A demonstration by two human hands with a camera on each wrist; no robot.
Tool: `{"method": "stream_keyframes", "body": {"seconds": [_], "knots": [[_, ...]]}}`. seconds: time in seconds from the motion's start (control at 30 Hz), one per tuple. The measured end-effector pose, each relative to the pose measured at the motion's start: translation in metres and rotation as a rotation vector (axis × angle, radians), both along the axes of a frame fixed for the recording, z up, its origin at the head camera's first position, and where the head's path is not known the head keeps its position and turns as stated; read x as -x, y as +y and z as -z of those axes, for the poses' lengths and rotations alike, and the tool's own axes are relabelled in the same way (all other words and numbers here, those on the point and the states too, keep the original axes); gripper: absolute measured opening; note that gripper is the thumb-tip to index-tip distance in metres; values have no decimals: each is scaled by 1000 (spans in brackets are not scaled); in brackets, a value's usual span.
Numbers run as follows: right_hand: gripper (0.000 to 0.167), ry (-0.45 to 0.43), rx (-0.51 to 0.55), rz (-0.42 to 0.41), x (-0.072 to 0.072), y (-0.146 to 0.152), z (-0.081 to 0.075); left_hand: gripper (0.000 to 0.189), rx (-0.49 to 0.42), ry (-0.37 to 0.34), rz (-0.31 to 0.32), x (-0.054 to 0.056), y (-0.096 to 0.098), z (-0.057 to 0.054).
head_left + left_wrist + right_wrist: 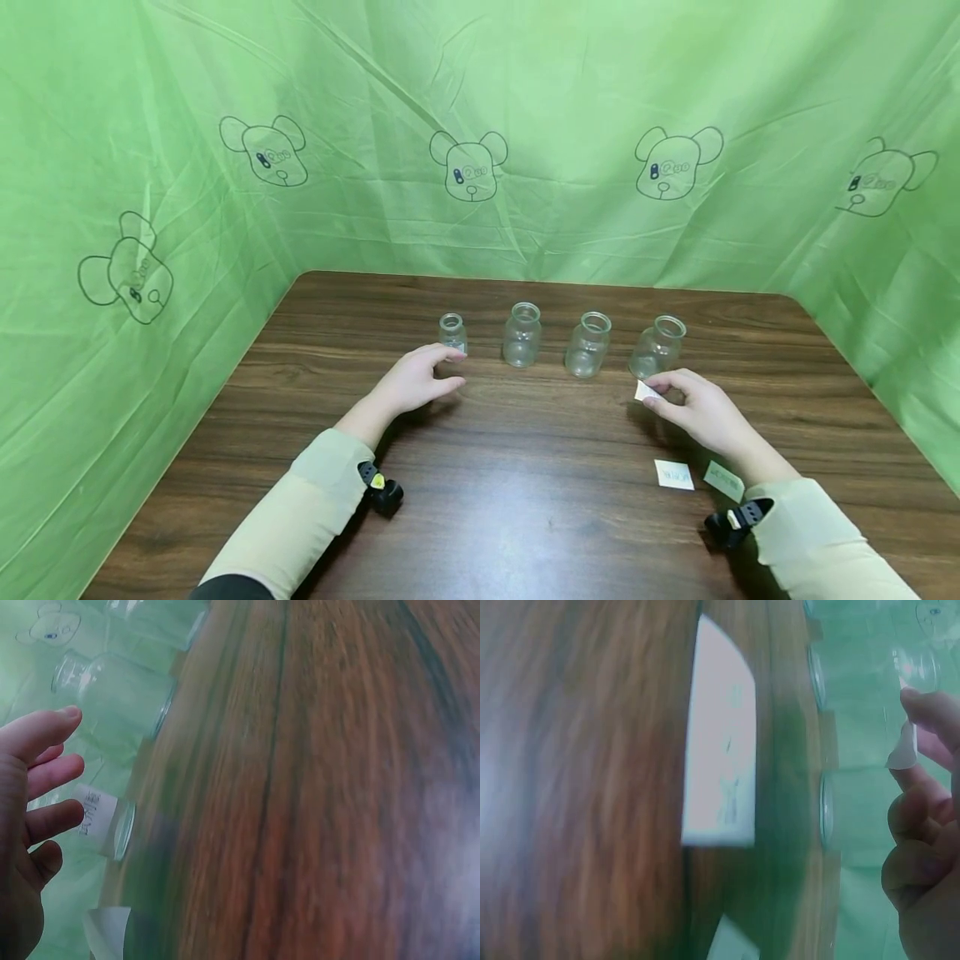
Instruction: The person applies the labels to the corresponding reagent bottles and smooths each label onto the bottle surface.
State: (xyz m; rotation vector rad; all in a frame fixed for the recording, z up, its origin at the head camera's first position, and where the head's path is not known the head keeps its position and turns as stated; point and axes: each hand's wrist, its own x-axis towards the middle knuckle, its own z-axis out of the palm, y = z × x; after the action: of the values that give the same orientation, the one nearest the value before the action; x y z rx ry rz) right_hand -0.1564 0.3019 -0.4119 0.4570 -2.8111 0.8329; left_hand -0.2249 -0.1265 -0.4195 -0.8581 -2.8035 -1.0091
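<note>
My right hand (701,412) pinches a small white paper label (645,392) between thumb and fingers, just in front of the rightmost glass jar (655,346). In the right wrist view that label (905,752) looks slightly curled. My left hand (420,379) hovers with thumb and fingers apart, holding nothing. Close behind its fingertips stands the smallest glass jar (452,329). The left wrist view shows a white label with dark writing (97,812) on this small jar, partly covered by my fingers. Two larger clear jars, one left of centre (521,337) and one beside it (587,344), stand upright between my hands.
A white written label (674,474) and a greenish one (724,481) lie on the brown wood-grain table (480,467), near my right wrist. Green fabric (555,225) with printed bear heads hangs behind the table's back edge and along both sides.
</note>
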Motion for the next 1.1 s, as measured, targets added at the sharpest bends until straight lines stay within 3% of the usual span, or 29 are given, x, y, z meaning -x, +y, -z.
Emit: {"method": "stream_keyframes", "body": {"seconds": [0.17,0.6,1.1], "knots": [[26,1,22,-35,8,-16,0,39,19,4,6,2,9,1],[23,3,105,-134,26,-65,-3,35,-30,-19,73,5,36,2],[24,-17,116,-177,34,-95,-4,31,-24,-20,145,0,67,1]]}}
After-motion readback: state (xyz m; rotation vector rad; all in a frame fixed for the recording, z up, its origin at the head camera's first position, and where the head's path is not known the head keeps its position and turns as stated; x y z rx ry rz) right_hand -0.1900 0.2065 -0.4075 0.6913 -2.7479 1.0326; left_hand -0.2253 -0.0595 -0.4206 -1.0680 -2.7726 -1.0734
